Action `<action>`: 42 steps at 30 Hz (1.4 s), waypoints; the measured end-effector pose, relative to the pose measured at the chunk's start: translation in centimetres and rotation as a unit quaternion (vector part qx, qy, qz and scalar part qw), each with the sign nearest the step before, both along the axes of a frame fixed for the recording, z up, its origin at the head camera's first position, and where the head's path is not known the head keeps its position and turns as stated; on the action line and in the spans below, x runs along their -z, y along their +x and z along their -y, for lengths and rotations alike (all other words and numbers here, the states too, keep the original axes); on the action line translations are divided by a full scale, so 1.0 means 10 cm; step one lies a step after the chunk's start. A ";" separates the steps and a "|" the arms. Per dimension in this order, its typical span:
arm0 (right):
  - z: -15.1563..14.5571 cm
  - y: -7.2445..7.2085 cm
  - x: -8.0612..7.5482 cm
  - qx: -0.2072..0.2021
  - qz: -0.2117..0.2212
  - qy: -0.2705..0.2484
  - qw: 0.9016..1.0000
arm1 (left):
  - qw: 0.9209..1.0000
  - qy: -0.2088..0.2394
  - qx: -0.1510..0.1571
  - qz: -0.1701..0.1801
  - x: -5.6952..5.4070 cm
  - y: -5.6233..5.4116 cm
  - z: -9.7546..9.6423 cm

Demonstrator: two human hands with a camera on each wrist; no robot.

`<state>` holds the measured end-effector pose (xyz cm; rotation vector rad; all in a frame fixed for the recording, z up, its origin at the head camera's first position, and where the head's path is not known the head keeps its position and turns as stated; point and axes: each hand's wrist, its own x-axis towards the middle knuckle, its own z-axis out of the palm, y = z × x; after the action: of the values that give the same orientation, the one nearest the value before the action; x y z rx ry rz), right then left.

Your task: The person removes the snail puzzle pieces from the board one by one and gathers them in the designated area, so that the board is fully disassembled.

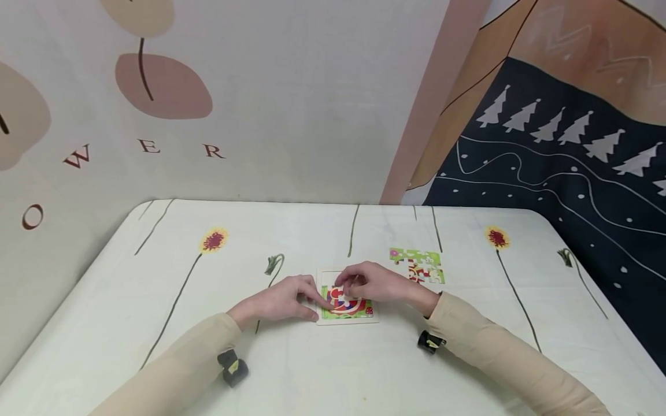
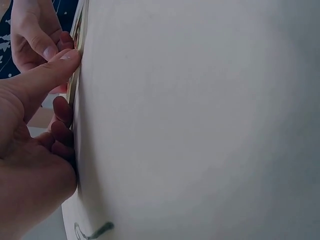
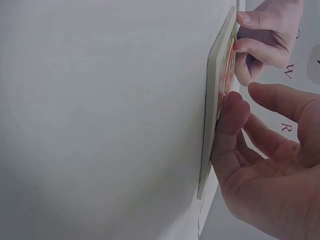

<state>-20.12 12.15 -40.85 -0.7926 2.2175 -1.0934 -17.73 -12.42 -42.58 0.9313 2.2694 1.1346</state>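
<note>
A small jigsaw puzzle board [image 1: 347, 322] with a pale frame lies on the table, partly filled with red, green and purple pieces [image 1: 346, 312]. My left hand [image 1: 288, 299] is at its left side, the extended index finger on the picture and the thumb by the frame's edge. From the right, my right hand [image 1: 377, 281] reaches over the upper part of the board. In the right wrist view its fingertips touch the puzzle surface [image 3: 227, 75], thumb and finger slightly apart, and no piece shows between them. The right hand hides the board's upper right part.
Several green and red puzzle pieces [image 1: 428, 258] lie grouped behind my right forearm. The white tablecloth [image 1: 130, 300] carries printed flowers and stems. A dark cloth with white trees [image 1: 546, 144] hangs at the right, and a pale printed wall cloth [image 1: 291, 115] rises behind the table.
</note>
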 end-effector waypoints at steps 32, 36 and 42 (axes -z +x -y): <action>0.13 -0.01 0.03 0.008 0.003 -0.050 0.999 | 1.000 -0.002 0.004 0.018 -0.02 0.00 0.00; 0.12 -0.01 0.03 0.025 0.010 -0.052 0.998 | 1.000 0.000 0.004 0.018 -0.02 0.00 0.00; 0.09 -0.01 0.00 0.047 0.029 -0.051 0.997 | 1.000 -0.001 0.002 0.017 -0.02 0.00 -0.01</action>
<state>-20.21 11.26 -40.89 -0.6957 2.1840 -1.2669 -17.76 -12.32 -42.42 0.9094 2.2409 1.1382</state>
